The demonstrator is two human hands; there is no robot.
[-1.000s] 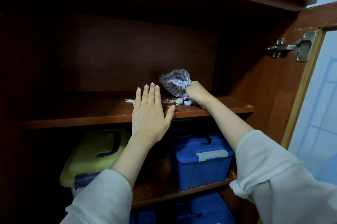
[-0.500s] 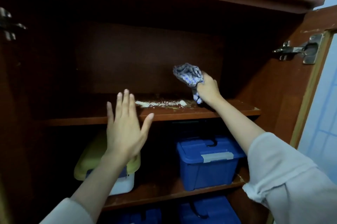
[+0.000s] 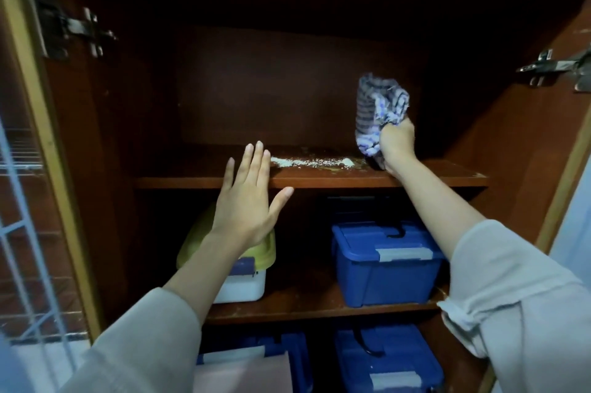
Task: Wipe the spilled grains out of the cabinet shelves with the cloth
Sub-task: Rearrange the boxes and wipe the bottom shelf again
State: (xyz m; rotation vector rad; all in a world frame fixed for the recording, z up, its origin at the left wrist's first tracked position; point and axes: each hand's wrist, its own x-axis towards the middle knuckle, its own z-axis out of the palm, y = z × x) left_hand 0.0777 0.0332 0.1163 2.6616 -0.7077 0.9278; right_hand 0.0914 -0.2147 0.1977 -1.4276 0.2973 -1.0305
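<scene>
A line of white spilled grains (image 3: 311, 162) lies across the middle of the upper wooden shelf (image 3: 431, 176). My right hand (image 3: 396, 146) grips a bunched blue-and-white checked cloth (image 3: 377, 111) at the right end of the grains, just above the shelf. My left hand (image 3: 248, 204) is raised flat in front of the shelf's front edge, fingers straight and together, thumb spread, at the left end of the grains. It holds nothing.
On the lower shelf stand a white box with a yellow lid (image 3: 246, 268) and a blue lidded bin (image 3: 387, 261). More blue bins (image 3: 380, 360) sit at the bottom. Both cabinet doors are open, with hinges (image 3: 73, 28) at left and right (image 3: 550, 68).
My right hand has carried the cloth rightward off the grains and lifted it higher. My left hand has shifted left along the shelf edge, uncovering the line of grains.
</scene>
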